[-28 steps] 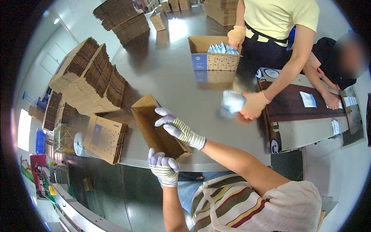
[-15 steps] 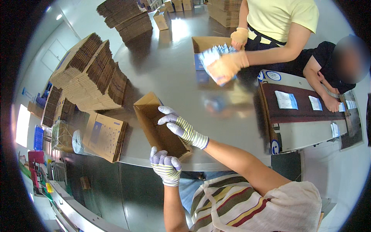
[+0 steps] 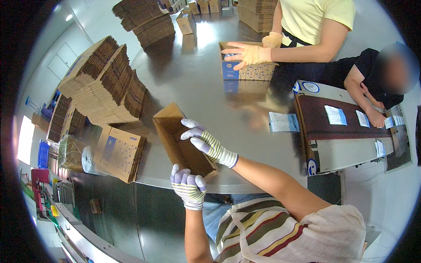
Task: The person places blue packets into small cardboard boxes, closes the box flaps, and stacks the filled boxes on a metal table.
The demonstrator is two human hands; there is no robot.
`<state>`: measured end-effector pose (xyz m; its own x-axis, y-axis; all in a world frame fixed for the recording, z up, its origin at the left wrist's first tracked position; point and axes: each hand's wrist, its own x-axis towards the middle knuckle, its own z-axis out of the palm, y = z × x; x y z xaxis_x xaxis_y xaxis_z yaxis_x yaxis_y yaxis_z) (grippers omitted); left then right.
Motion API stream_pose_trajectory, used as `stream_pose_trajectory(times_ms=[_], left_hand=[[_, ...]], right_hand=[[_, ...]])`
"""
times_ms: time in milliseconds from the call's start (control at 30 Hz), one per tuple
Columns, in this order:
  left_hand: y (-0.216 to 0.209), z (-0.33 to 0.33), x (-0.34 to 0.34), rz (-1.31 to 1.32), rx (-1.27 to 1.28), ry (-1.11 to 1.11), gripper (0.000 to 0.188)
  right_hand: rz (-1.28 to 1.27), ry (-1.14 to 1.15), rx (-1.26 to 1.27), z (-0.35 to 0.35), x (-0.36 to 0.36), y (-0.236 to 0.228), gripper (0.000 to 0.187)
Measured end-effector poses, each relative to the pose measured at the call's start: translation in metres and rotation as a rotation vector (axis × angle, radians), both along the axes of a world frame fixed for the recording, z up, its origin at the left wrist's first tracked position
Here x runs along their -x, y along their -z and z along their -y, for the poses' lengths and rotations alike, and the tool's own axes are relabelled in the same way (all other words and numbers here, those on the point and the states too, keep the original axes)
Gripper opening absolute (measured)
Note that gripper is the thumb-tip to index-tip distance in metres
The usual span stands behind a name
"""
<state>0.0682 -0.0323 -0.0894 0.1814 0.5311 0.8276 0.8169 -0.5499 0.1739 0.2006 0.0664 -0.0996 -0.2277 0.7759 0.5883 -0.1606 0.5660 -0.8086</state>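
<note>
So, an open brown cardboard box (image 3: 171, 139) has the shiny grey metal bench (image 3: 261, 153) under it, striped-gloved left hand (image 3: 188, 187) curled at its near end, right hand (image 3: 209, 145) half-spread by its right side; can't tell if either's gripping.

Beyond your right hand (image 3: 209, 143), the printing on the carton's blue panel (image 3: 230, 70) and the conveyor's (image 3: 313, 116) round sticker (image 3: 310, 87) is too small to read.

Bright overall. Your steel tabletop (image 3: 245, 158) mirrors light, glaring white toward its far end. Pale panel (image 3: 26, 139), far left, blown out; ceiling lamp (image 3: 69, 17) glows upper left. Carton (image 3: 169, 120) before you shaded inside; floor (image 3: 114, 223) dim. Black fisheye rim, straight edges bowed.
</note>
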Motion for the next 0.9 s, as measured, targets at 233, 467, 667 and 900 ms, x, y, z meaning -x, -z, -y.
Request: stream_pose_trajectory(times_ms=[233, 467, 667, 900], left_hand=[[0.004, -0.003, 0.004, -0.089, -0.031, -0.021, 0.019], [-0.003, -0.005, 0.006, -0.149, 0.008, -0.052, 0.02], [-0.001, -0.011, 0.0, -0.138, -0.025, -0.024, 0.015], [0.006, -0.007, 0.008, -0.098, -0.02, -0.058, 0.012]], right_hand=[[0.082, 0.028, -0.069, 0.001, -0.008, -0.004, 0.023], [0.336, 0.28, 0.098, 0.05, -0.038, 0.029, 0.04], [0.682, 0.135, 0.141, 0.104, -0.099, 0.036, 0.037], [0.919, 0.289, 0.049, 0.105, -0.196, -0.004, 0.031]])
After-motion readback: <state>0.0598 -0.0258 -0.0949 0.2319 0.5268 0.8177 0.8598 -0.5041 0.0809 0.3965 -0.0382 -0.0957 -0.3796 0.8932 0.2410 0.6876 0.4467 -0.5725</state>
